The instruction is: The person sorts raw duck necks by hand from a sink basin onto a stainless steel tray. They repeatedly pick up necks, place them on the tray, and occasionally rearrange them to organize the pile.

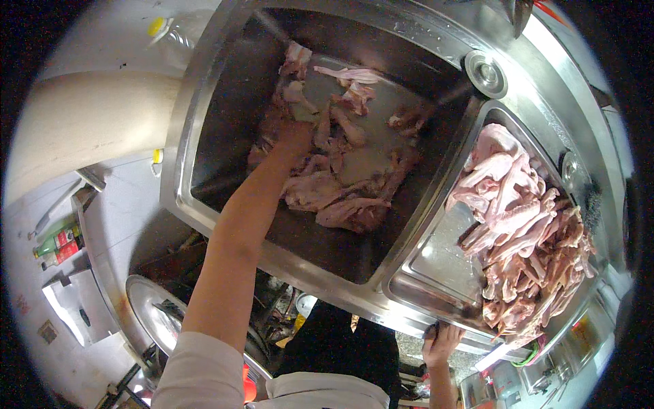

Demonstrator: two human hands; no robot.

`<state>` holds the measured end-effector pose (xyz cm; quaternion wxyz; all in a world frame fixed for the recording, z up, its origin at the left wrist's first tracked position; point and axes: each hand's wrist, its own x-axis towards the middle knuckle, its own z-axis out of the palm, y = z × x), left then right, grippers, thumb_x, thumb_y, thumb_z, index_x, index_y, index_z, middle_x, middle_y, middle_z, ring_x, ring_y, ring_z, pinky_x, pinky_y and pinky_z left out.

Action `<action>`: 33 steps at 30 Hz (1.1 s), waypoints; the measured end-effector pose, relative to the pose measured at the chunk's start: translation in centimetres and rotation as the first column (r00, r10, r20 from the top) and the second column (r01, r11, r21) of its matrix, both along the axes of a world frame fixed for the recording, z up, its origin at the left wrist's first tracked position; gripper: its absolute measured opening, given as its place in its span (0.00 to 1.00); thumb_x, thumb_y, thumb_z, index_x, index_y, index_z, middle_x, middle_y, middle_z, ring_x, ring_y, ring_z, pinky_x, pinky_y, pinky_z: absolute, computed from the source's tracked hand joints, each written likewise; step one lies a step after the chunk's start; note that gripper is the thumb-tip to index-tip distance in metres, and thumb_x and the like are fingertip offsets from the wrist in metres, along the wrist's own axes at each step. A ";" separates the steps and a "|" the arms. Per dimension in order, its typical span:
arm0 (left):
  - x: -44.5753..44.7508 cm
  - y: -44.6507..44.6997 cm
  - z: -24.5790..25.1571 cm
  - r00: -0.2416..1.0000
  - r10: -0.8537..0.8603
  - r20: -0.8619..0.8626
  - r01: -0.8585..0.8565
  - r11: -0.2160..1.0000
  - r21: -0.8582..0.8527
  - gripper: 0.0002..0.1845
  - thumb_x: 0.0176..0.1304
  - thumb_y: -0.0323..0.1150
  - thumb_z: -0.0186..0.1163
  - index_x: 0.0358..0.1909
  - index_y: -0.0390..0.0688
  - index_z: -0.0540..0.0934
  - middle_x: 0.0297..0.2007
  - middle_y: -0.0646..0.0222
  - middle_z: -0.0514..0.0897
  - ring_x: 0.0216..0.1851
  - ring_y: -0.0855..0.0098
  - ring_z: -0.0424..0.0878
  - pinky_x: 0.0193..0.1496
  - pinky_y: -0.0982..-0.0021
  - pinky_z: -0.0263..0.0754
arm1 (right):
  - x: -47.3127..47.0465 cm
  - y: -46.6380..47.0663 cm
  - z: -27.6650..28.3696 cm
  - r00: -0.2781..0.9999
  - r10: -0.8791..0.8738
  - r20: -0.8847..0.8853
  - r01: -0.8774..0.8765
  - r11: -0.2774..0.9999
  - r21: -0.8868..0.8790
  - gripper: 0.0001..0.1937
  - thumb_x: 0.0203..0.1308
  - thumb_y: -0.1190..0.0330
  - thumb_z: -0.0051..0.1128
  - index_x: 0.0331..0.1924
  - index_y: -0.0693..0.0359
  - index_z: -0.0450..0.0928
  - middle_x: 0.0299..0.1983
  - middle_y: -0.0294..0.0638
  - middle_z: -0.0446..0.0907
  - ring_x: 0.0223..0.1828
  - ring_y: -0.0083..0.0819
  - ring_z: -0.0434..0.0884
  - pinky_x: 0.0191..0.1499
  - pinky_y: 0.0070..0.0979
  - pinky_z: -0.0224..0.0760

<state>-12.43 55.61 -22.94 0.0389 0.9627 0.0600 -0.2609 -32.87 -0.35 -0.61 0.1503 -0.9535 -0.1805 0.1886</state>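
Note:
My left hand (295,134) reaches into a deep stainless steel sink basin (225,122), among pieces of raw poultry (347,202) lying on its bottom in what looks like shallow water. The basin is shadowed, and the fingers cannot be made out, nor whether they hold a piece. My right hand (442,343) rests at the sink's front rim, near the drainboard, its fingers over the edge; whether it grips the rim is unclear. A large heap of raw poultry pieces (516,204) covers much of the shallow drainboard (444,255) at the right.
A round cutting board (102,117) stands left of the sink, with a clear plastic jug (179,38) behind it. A round metal lid (148,301) lies low at the left. Bottles (59,243) are farther left. A dark scouring pad (592,204) sits beyond the drainboard heap.

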 end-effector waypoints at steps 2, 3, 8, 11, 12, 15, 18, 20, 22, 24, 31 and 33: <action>-0.1 -0.3 -0.4 0.993 -0.077 -0.093 0.080 0.997 0.021 0.16 0.48 0.30 0.66 0.41 0.39 0.83 0.39 0.52 0.86 0.44 0.56 0.86 0.47 0.53 0.78 | -0.1 0.0 -0.1 1.000 -0.022 0.006 0.022 1.000 -0.004 0.19 0.55 0.58 0.45 0.41 0.66 0.73 0.44 0.56 0.73 0.47 0.56 0.71 0.54 0.58 0.56; -0.1 -0.3 -0.4 0.973 -0.159 -0.165 0.169 0.984 0.051 0.15 0.49 0.30 0.65 0.41 0.38 0.83 0.39 0.51 0.86 0.44 0.56 0.86 0.48 0.53 0.78 | 0.0 0.0 -0.1 1.000 -0.023 0.022 0.023 1.000 -0.010 0.19 0.54 0.55 0.46 0.37 0.65 0.73 0.41 0.55 0.73 0.45 0.56 0.71 0.50 0.59 0.57; -1.1 1.8 1.9 0.964 -0.238 0.120 0.210 0.955 0.208 0.14 0.58 0.29 0.56 0.45 0.37 0.80 0.39 0.49 0.85 0.43 0.56 0.85 0.49 0.55 0.77 | 0.3 0.1 0.1 1.000 0.021 0.014 -0.021 0.999 0.028 0.20 0.59 0.62 0.44 0.50 0.68 0.72 0.49 0.56 0.73 0.52 0.56 0.70 0.60 0.55 0.53; -0.5 4.5 5.2 0.750 -0.365 0.551 0.199 0.920 0.338 0.15 0.67 0.33 0.51 0.50 0.37 0.77 0.40 0.51 0.85 0.43 0.58 0.85 0.47 0.61 0.77 | 0.4 0.2 0.1 0.997 0.044 0.056 -0.045 0.999 0.031 0.20 0.59 0.62 0.44 0.50 0.67 0.73 0.50 0.56 0.72 0.52 0.56 0.70 0.60 0.56 0.53; 1.0 5.8 6.7 0.825 -0.062 0.561 0.046 0.998 0.042 0.15 0.69 0.35 0.51 0.51 0.37 0.76 0.40 0.53 0.85 0.43 0.60 0.85 0.47 0.63 0.77 | 0.3 0.2 0.1 0.996 0.057 0.072 -0.059 0.998 0.031 0.20 0.59 0.62 0.44 0.50 0.67 0.73 0.51 0.57 0.72 0.52 0.56 0.70 0.60 0.56 0.53; 3.2 6.1 12.7 0.759 0.608 0.233 -0.419 0.730 -0.541 0.19 0.73 0.43 0.50 0.53 0.37 0.75 0.40 0.60 0.84 0.40 0.68 0.82 0.43 0.69 0.76 | 0.1 0.2 -0.2 0.999 -0.030 0.032 0.029 0.999 0.029 0.18 0.56 0.56 0.45 0.39 0.63 0.74 0.46 0.54 0.74 0.49 0.54 0.71 0.55 0.60 0.57; 4.2 2.6 20.2 0.655 0.755 0.037 -0.476 0.450 -0.756 0.27 0.71 0.48 0.54 0.64 0.40 0.70 0.45 0.62 0.81 0.44 0.67 0.80 0.49 0.67 0.74 | 0.0 0.3 -0.3 0.998 -0.033 0.047 0.031 0.999 0.042 0.19 0.57 0.55 0.44 0.40 0.63 0.74 0.46 0.54 0.74 0.49 0.54 0.71 0.56 0.60 0.56; 4.7 -3.0 23.4 0.691 0.721 0.044 -0.402 0.434 -0.807 0.21 0.69 0.46 0.56 0.53 0.40 0.76 0.37 0.67 0.82 0.40 0.73 0.80 0.46 0.70 0.76 | 0.1 0.4 -0.3 0.996 -0.011 0.091 0.008 1.000 0.030 0.19 0.57 0.55 0.44 0.40 0.63 0.74 0.45 0.53 0.74 0.48 0.54 0.71 0.56 0.60 0.55; 4.4 -9.1 25.6 0.786 0.615 -0.057 -0.221 0.194 -0.956 0.19 0.68 0.38 0.58 0.57 0.41 0.73 0.41 0.64 0.83 0.42 0.71 0.82 0.45 0.66 0.80 | 0.2 0.4 -0.2 0.997 -0.049 0.064 0.046 0.998 0.044 0.19 0.58 0.54 0.43 0.39 0.64 0.74 0.44 0.53 0.73 0.48 0.55 0.71 0.57 0.61 0.53; 4.4 -15.4 26.6 0.851 0.525 0.009 -0.005 0.025 -1.000 0.26 0.67 0.32 0.59 0.65 0.41 0.63 0.41 0.61 0.83 0.43 0.69 0.83 0.46 0.66 0.80 | 0.2 0.2 0.0 1.000 -0.003 0.000 0.003 1.000 0.007 0.20 0.62 0.58 0.42 0.48 0.66 0.72 0.51 0.57 0.72 0.54 0.57 0.69 0.59 0.56 0.53; 5.8 -29.1 27.9 0.708 0.700 0.096 0.203 -0.071 -0.977 0.32 0.63 0.34 0.64 0.64 0.37 0.62 0.50 0.56 0.73 0.50 0.63 0.75 0.55 0.62 0.71 | -0.1 -0.4 -0.2 0.998 0.052 0.032 -0.051 0.998 -0.025 0.23 0.66 0.58 0.38 0.54 0.70 0.70 0.59 0.62 0.67 0.61 0.62 0.64 0.62 0.57 0.51; 3.7 -29.3 27.9 0.594 0.767 0.243 0.239 0.120 -0.963 0.31 0.62 0.32 0.64 0.64 0.38 0.62 0.53 0.53 0.73 0.51 0.61 0.76 0.55 0.63 0.72 | -0.1 -0.5 -0.4 1.000 0.024 0.003 -0.024 0.999 -0.027 0.23 0.66 0.58 0.38 0.53 0.70 0.70 0.58 0.62 0.68 0.61 0.62 0.64 0.62 0.57 0.50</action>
